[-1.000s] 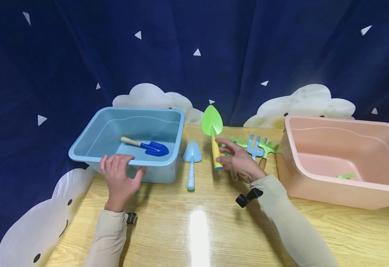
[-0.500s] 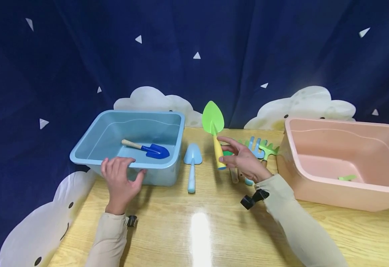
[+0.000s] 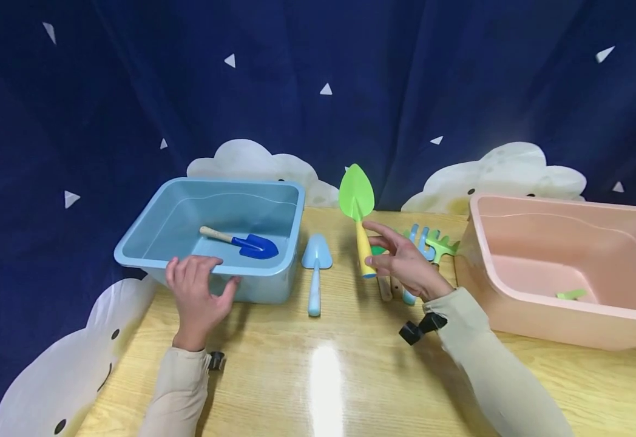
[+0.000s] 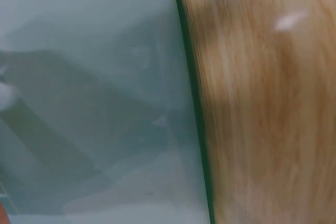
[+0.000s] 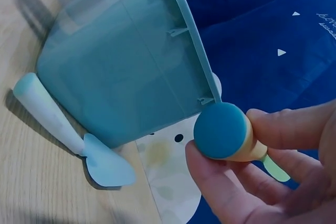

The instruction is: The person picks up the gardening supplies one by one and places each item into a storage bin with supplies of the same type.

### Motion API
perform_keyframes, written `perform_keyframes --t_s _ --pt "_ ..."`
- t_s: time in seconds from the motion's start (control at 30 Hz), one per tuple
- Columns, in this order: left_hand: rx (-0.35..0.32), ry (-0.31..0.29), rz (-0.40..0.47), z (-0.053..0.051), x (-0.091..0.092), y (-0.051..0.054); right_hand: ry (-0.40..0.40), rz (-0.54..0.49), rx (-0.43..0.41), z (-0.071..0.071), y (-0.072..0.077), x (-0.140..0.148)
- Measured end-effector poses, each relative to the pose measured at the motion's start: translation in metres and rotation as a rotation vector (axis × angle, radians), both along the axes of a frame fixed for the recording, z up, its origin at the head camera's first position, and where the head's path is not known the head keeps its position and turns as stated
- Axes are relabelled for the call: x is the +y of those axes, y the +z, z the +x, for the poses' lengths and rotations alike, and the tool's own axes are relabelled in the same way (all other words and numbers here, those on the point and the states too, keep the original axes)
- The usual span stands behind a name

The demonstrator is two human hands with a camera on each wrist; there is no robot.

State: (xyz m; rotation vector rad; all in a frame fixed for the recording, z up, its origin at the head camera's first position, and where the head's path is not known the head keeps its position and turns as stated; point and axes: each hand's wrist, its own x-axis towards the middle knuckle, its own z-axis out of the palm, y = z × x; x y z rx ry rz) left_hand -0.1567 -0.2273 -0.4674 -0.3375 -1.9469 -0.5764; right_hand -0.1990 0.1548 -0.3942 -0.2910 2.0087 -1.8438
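Observation:
My right hand point(image 3: 405, 261) pinches a hand trowel point(image 3: 357, 194) by its yellow handle, above the table. The green blade points up and away, and the handle's round blue end point(image 5: 220, 130) faces the right wrist camera. My left hand point(image 3: 198, 297) grips the near rim of a light blue bin point(image 3: 263, 273), fingers over the edge and thumb outside. Inside that bin lies a blue trowel point(image 3: 255, 246) with a wooden handle. Between bin and right hand, a light blue trowel point(image 3: 315, 267) rests on the table.
Behind my right hand, several small tools lie together, partly hidden, among them a blue fork point(image 3: 423, 240) and a green rake point(image 3: 442, 245). At the right stands a pink bin point(image 3: 558, 318) with a small green piece point(image 3: 571, 294) visible inside. A dark blue curtain point(image 3: 274, 97) hangs behind.
My right hand has shifted slightly to the right with the green trowel held in it. My left hand keeps its place on the blue bin's rim.

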Motion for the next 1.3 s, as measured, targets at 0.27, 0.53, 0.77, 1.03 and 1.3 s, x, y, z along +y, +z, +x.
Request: perform_keyframes --t_s 0.27,0.53,0.77,1.03,1.3 --pt "-0.022 0.018 -0.026 0.003 -0.001 -0.002 0.001 0.034 0.016 -0.003 0.000 -0.005" --pt "-0.037 0.018 -0.027 0.004 -0.002 -0.006 0.014 0.070 0.052 -0.003 0.008 -0.003" --pt "-0.040 0.001 -0.021 0.003 -0.001 -0.004 0.012 0.161 0.083 0.004 0.022 0.010" --pt "-0.022 0.011 -0.020 0.003 -0.002 -0.002 0.023 0.192 0.121 0.011 0.036 0.013" --pt "-0.050 0.017 -0.046 0.002 -0.001 0.000 0.034 0.223 0.151 0.019 0.045 0.015"
